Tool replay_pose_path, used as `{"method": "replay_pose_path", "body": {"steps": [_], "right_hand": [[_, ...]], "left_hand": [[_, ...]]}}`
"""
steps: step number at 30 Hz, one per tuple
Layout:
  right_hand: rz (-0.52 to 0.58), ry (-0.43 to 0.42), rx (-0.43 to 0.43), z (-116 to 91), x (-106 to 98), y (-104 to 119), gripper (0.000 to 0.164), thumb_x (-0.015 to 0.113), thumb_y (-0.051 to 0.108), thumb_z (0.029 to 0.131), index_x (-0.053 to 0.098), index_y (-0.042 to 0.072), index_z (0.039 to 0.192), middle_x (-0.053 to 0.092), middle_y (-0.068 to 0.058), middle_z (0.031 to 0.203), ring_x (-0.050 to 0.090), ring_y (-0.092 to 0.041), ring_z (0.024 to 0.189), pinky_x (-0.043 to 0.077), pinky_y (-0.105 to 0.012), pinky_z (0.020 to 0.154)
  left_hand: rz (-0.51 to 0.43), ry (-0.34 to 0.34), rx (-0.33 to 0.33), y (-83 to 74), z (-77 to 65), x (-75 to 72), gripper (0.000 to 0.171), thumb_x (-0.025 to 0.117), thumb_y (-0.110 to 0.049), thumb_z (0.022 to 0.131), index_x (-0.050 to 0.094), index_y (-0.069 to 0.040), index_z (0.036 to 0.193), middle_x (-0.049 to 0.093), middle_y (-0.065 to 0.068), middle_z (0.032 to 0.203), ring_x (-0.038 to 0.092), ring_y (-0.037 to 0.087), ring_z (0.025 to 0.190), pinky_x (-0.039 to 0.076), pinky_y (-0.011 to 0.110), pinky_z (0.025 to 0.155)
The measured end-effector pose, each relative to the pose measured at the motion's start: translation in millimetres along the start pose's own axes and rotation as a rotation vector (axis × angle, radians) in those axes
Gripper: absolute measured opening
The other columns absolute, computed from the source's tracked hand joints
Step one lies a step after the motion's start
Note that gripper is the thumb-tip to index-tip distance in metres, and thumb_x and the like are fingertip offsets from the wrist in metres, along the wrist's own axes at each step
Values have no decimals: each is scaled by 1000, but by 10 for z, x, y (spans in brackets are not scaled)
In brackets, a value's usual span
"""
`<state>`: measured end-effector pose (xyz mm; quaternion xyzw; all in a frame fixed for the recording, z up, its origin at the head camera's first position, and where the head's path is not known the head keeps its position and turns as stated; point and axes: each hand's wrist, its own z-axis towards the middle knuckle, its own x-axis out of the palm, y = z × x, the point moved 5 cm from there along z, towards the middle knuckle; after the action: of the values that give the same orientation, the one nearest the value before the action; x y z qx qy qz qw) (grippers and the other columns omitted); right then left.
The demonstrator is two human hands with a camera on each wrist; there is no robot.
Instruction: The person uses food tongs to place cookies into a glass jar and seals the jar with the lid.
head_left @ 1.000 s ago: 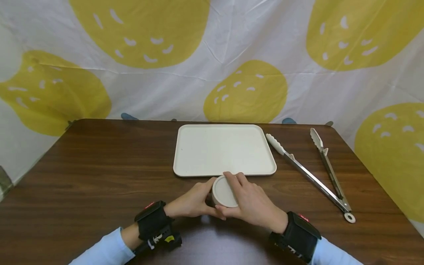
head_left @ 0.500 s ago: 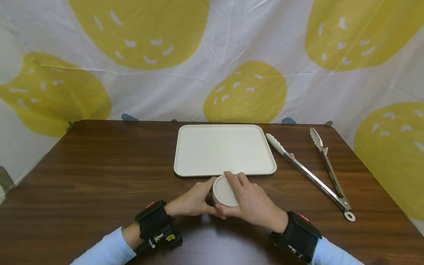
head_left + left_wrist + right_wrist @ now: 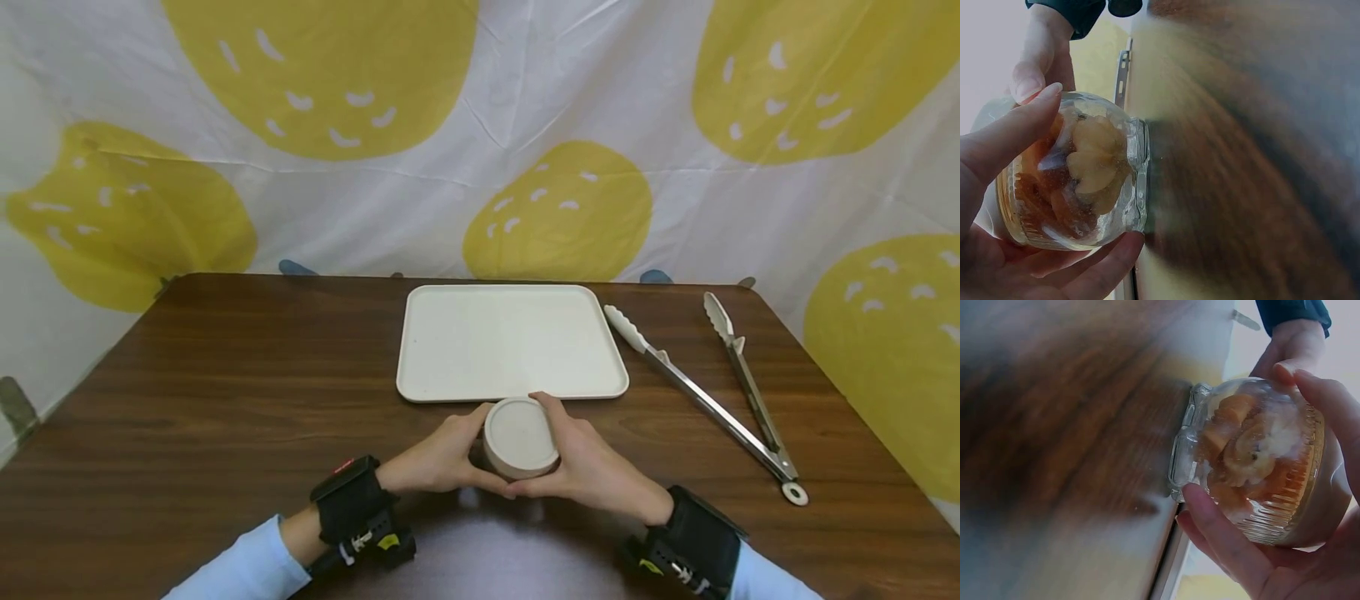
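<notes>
A clear glass jar (image 3: 1094, 169) with a pale round lid (image 3: 521, 437) stands upright on the table, between both hands in the head view. Orange-brown and pale yellow pieces, some with scalloped edges, show through its glass. My left hand (image 3: 450, 457) grips the jar's left side, thumb and fingers curved round it. From the opposite side my right hand (image 3: 588, 467) holds it too, with the index finger at the lid's far right edge. The two thumbs meet at the near side of the jar. The lid covers the jar's mouth.
A white rectangular tray (image 3: 510, 342) lies just behind the jar. To its right, metal tongs (image 3: 712, 408) with pale scalloped tips lie spread apart, their ring end toward the front. A white and yellow patterned cloth (image 3: 360, 208) hangs behind the dark wooden table (image 3: 187, 417).
My right hand has slid off the lid's top to the jar's right side, so more of the lid shows. The lid has shifted slightly right. My left hand stays nearly still.
</notes>
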<state>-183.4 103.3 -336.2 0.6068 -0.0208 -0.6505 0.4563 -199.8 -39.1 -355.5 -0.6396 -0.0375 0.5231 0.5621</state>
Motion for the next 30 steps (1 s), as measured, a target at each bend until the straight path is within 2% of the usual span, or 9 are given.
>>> {"method": "replay_pose_path", "body": {"steps": [4, 12, 16, 23, 27, 30], "right_hand": [[15, -14, 4, 2, 4, 1, 84, 78, 46, 60, 35, 11, 122, 59, -5, 106, 58, -14, 93, 48, -30, 75], [29, -7, -4, 65, 19, 3, 82, 80, 44, 59, 37, 10, 119, 59, -6, 109, 57, -15, 96, 47, -31, 78], [39, 5, -23, 124, 40, 17, 81, 79, 45, 59, 37, 11, 120, 58, -4, 110, 56, -14, 97, 47, -32, 79], [104, 1, -48, 316, 75, 76, 83, 80, 41, 59, 35, 10, 122, 56, -6, 115, 53, -15, 103, 44, -34, 85], [124, -12, -41, 482, 88, 98, 82, 81, 37, 59, 35, 9, 121, 56, -8, 114, 55, -17, 102, 45, -33, 83], [195, -3, -39, 631, 125, 113, 80, 81, 31, 61, 35, 9, 122, 55, -7, 116, 55, -18, 102, 47, -31, 79]], "left_hand": [[-16, -13, -17, 6, -12, -6, 85, 81, -24, 64, 34, -5, 132, 48, 10, 127, 44, 22, 116, 36, 38, 95], [-22, -54, -35, 16, -46, -57, 85, 82, -24, 61, 37, -4, 130, 50, 11, 125, 46, 22, 115, 37, 38, 94], [-11, -91, -38, 45, -88, -117, 82, 83, -25, 60, 41, -3, 127, 53, 10, 120, 49, 21, 111, 41, 34, 90], [3, -172, -42, 68, -156, -331, 75, 83, -25, 59, 46, -3, 120, 56, 9, 115, 52, 21, 106, 44, 32, 86], [-36, -209, -76, 98, -181, -487, 75, 82, -22, 61, 44, -2, 122, 54, 11, 118, 52, 24, 107, 45, 35, 86], [-49, -252, -113, 151, -203, -616, 74, 81, -20, 63, 43, 0, 123, 53, 14, 118, 54, 27, 105, 47, 35, 83]]}}
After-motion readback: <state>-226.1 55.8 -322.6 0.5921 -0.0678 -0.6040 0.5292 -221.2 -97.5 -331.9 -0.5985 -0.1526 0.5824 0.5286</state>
